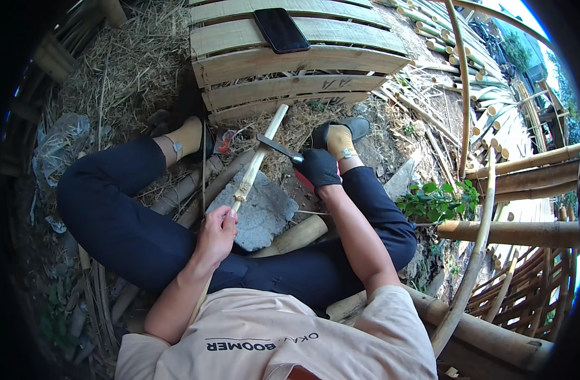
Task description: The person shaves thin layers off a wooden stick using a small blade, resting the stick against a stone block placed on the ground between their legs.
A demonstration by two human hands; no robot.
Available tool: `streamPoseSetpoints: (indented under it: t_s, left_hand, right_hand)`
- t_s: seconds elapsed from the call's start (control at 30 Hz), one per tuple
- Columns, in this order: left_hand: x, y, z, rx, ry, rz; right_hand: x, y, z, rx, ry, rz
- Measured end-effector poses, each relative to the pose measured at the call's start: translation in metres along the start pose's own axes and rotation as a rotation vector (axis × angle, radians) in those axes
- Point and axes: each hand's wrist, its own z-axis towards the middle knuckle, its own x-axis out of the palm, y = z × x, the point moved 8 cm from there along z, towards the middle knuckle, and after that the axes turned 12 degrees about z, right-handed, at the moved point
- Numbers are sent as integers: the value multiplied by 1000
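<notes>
My bare left hand (216, 237) is closed round the lower part of a pale split bamboo strip (253, 170), just below its frayed, knobbly node. The strip slants up and away to the right, and its lower end runs back under my left forearm. In my right hand (319, 170), which wears a black glove, is a knife (278, 149). Its blade lies across the upper part of the strip, touching or very close to it. Beneath the strip is a flat grey stone (259, 212), between my bent legs.
A slatted wooden crate (296, 66) stands ahead, with a dark phone (281, 30) on top. Bamboo poles (492, 120) are stacked at the far right. A green leafy plant (438, 201) grows right of my knee. Straw (131, 69) and a clear plastic bag (61, 147) lie on the left.
</notes>
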Motion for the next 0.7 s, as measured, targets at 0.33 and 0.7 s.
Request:
streamPoseSetpoints:
  t_s: [0.33,0.7]
  left_hand:
    - [14,-16,-9,-158,267,-281]
    - [5,-5,-5,-24,122,-116]
  right_hand:
    - [2,55,-34,-95,141,143]
    - [25,41,-14,-91,134,79]
